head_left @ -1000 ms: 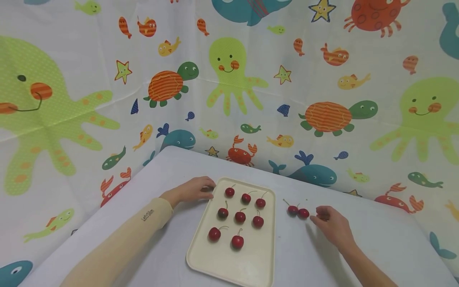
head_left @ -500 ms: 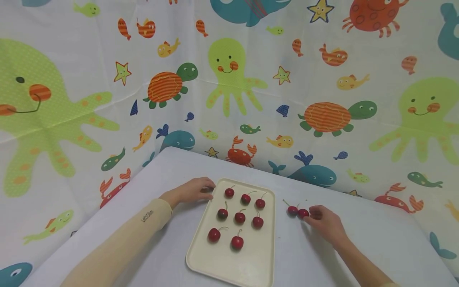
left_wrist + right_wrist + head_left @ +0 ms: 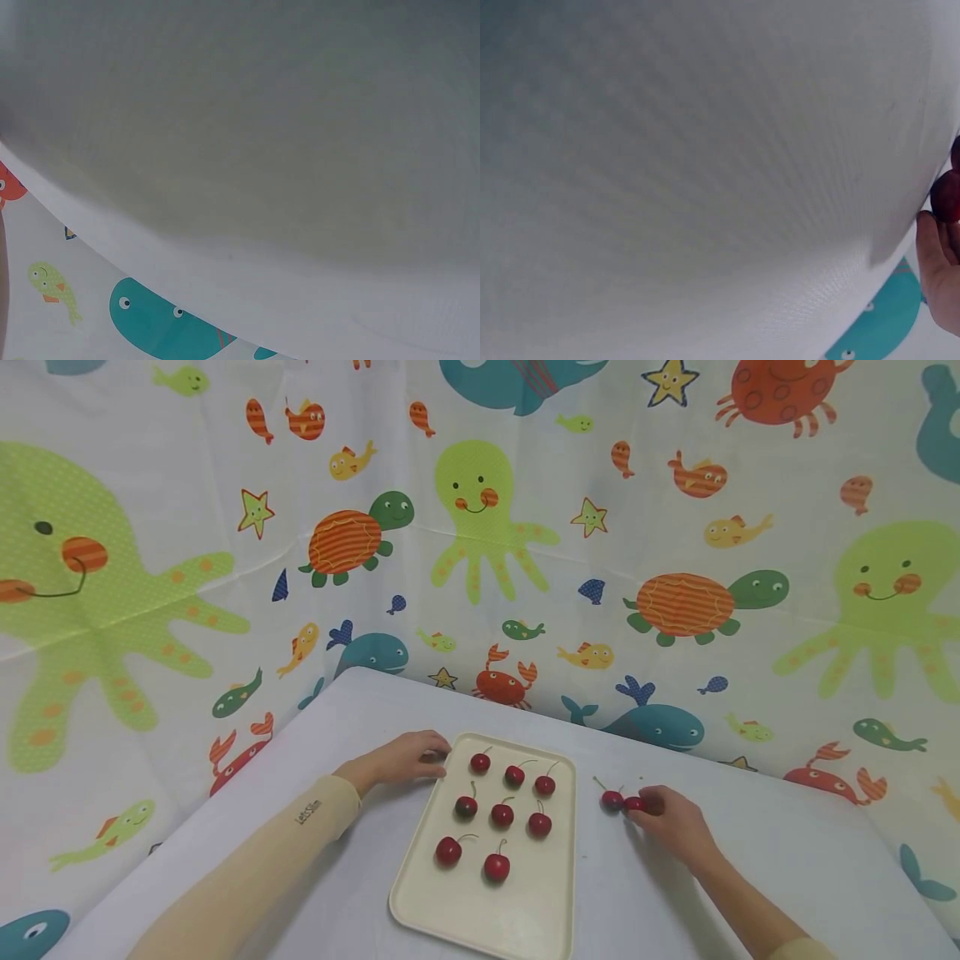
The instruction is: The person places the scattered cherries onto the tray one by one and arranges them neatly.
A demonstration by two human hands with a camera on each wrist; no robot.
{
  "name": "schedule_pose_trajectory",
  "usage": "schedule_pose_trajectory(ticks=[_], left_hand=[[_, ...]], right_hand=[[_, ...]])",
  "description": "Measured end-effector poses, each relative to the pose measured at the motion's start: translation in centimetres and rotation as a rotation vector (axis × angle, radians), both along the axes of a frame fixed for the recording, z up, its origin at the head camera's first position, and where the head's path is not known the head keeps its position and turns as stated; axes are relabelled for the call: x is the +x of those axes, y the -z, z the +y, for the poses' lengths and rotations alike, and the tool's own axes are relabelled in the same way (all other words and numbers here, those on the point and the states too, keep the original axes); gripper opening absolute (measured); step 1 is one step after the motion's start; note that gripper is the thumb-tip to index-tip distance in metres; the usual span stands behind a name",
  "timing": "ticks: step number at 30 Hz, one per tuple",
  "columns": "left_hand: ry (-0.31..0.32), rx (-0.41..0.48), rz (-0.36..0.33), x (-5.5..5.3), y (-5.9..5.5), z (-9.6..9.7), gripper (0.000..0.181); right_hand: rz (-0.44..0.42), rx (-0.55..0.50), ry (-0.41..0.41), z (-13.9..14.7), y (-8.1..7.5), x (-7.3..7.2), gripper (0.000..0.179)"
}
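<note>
My right hand (image 3: 678, 825) has its thumb and fingers around a red cherry (image 3: 632, 803), on the table right of the tray. Part of that cherry is hidden by the fingers. A second cherry (image 3: 612, 800) with its stem lies against its left side. In the right wrist view, the thumb of the hand (image 3: 941, 274) meets the cherry (image 3: 946, 196) at the frame's edge. My left hand (image 3: 405, 755) rests at the upper left edge of a cream tray (image 3: 517, 914), its fingertips at the rim, fingers loosely bent. Several stemmed cherries stand in rows on the tray, including one cherry (image 3: 497, 867) at the front.
A white cloth covers the table (image 3: 360, 710). Behind it hangs a curtain (image 3: 525, 610) printed with sea animals. The left wrist view holds mostly blurred pale surface and a strip of the curtain (image 3: 172, 322).
My right hand has moved left from beside the right-hand cherry and its fingers have closed around it. The left hand and the tray have stayed in place.
</note>
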State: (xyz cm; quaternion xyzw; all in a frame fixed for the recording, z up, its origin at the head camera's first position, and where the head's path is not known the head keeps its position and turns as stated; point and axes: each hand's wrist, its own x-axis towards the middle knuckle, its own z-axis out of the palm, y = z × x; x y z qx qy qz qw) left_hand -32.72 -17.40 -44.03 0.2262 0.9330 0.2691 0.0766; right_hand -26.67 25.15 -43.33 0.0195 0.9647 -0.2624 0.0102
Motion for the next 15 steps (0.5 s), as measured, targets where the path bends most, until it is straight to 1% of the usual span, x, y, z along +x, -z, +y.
schedule_pose_trajectory(ticks=[5, 15], left_hand=[[-0.002, -0.002, 0.002, -0.02, 0.06, 0.03, 0.043], [0.004, -0.012, 0.009, -0.17, 0.03, -0.01, 0.042]], right_hand=[[0.011, 0.018, -0.013, -0.06, -0.02, -0.06, 0.051], [0.022, 0.015, 0.024, 0.01, -0.32, 0.49, 0.051]])
